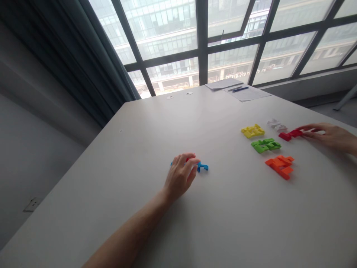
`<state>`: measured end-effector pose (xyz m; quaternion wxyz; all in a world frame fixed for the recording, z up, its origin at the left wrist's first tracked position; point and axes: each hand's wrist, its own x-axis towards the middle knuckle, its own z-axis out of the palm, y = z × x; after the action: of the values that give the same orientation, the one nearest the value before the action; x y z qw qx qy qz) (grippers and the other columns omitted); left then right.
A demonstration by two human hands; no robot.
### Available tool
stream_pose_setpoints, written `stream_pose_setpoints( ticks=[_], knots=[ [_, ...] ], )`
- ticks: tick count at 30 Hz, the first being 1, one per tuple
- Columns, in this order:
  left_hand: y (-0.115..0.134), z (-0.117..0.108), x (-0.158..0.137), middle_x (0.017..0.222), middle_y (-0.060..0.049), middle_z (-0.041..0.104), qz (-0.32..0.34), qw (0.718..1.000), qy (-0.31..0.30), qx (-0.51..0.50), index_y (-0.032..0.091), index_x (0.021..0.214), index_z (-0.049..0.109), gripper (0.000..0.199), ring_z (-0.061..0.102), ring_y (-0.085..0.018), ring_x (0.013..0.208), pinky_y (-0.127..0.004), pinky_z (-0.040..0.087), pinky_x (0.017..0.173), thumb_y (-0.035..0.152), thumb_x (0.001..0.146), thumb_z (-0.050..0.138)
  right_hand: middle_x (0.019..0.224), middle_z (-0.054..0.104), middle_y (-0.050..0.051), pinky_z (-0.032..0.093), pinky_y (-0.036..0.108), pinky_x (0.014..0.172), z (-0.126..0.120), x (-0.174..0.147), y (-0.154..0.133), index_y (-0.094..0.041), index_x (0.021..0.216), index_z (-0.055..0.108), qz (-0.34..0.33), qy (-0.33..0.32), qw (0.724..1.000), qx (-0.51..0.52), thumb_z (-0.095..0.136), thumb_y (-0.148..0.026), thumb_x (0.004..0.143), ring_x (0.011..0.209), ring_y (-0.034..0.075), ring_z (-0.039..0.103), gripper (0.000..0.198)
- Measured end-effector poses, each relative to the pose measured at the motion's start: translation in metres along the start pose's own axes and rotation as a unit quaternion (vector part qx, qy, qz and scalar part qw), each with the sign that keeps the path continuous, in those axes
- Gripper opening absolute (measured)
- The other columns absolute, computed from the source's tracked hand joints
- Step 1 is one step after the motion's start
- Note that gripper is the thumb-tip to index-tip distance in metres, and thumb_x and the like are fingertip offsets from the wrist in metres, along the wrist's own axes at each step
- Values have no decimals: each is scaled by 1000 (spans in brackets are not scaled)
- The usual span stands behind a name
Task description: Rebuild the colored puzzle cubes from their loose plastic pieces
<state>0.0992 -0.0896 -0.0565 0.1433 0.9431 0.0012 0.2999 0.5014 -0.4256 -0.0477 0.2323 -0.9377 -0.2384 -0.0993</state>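
Note:
My left hand (181,171) curls over a blue plastic piece (203,167), which lies on the table and pokes out on both sides of the fingers. A small red part (187,159) shows between the fingers, its shape mostly hidden. Over on the right, my right hand (329,136) has its fingertips closed at the end of one of the red interlocking pieces (295,133). Another red piece (285,136) lies just left of it.
Yellow (253,130), green (266,145), orange (280,166) and white pieces (277,125) lie in groups near my right hand. Papers (224,84) and a blue pen (240,89) are at the table's far edge, below the window. A dark curtain (83,56) hangs at left.

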Motion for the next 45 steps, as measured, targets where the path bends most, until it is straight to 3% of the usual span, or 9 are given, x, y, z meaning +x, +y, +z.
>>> stream_pose_setpoints(
  ticks=[3, 7, 14, 19, 22, 26, 29, 36, 45],
  knots=[
    [0, 0, 0, 112, -9, 60, 2, 1000, 1, -1, 21, 108, 59, 19, 57, -21, 105, -37, 45, 92, 17, 92, 48, 95, 72, 19, 42, 24, 55, -3, 11, 10, -14, 91, 79, 29, -102, 993, 44, 77, -41, 60, 63, 11, 66, 41],
    [1, 1, 0, 112, -8, 60, -4, 1000, 1, 4, 21, 108, 58, 18, 56, -20, 105, -37, 44, 92, 17, 93, 48, 96, 72, 19, 41, 27, 55, -5, 11, 12, -16, 97, 77, 26, -90, 995, 32, 75, -46, 63, 60, 12, 65, 46],
    [-1, 3, 3, 115, -10, 60, -102, 992, 36, 64, 19, 114, 53, 23, 55, -23, 106, -41, 40, 94, 18, 92, 48, 114, 69, 13, 43, 29, 67, -14, -16, -43, -16, 106, 74, 16, 48, 999, -13, 64, -14, 83, 70, 12, 58, 25],
    [-10, 7, 1, 114, -10, 64, -166, 982, 57, 66, 19, 117, 52, 29, 58, -25, 107, -43, 41, 93, 13, 89, 48, 103, 70, 12, 47, 28, 70, -5, -42, -120, -15, 96, 72, -208, 85, 973, 56, 57, -15, 86, 74, 15, 60, 18],
    [-14, 9, -1, 116, -10, 65, -183, 981, 38, 60, 20, 119, 53, 32, 59, -26, 107, -44, 43, 92, 13, 88, 49, 96, 69, 10, 48, 34, 81, 10, -62, -168, -18, 94, 70, -383, 18, 917, 110, 51, -18, 90, 89, 20, 63, 19],
    [-13, 10, -1, 117, -10, 66, -203, 978, -12, 48, 19, 119, 56, 33, 58, -26, 111, -44, 42, 96, 15, 87, 52, 101, 68, 8, 48, 39, 84, 34, -93, -221, -23, 105, 66, -471, -82, 869, 127, 47, -21, 94, 94, 21, 62, 23],
    [-10, 7, 2, 118, -9, 66, -222, 974, -28, 35, 18, 118, 57, 32, 57, -25, 113, -43, 42, 98, 15, 87, 52, 107, 66, 9, 48, 40, 86, 51, -114, -250, -22, 110, 64, -461, -132, 869, 119, 46, -27, 96, 98, 22, 61, 23],
    [-10, 5, 3, 114, -8, 67, -211, 977, -21, 11, 20, 116, 58, 31, 58, -25, 109, -41, 43, 96, 22, 85, 62, 112, 64, 12, 47, 37, 87, 77, -127, -298, -17, 116, 58, -347, -229, 904, 104, 47, -36, 95, 103, 24, 60, 30],
    [-11, 3, 3, 105, -4, 69, -191, 981, -21, -13, 22, 109, 61, 27, 60, -22, 103, -39, 42, 94, 23, 83, 67, 98, 66, 7, 43, 29, 74, 80, -125, -303, -19, 103, 56, -277, -291, 908, 120, 52, -34, 90, 93, 20, 60, 20]
  ],
)
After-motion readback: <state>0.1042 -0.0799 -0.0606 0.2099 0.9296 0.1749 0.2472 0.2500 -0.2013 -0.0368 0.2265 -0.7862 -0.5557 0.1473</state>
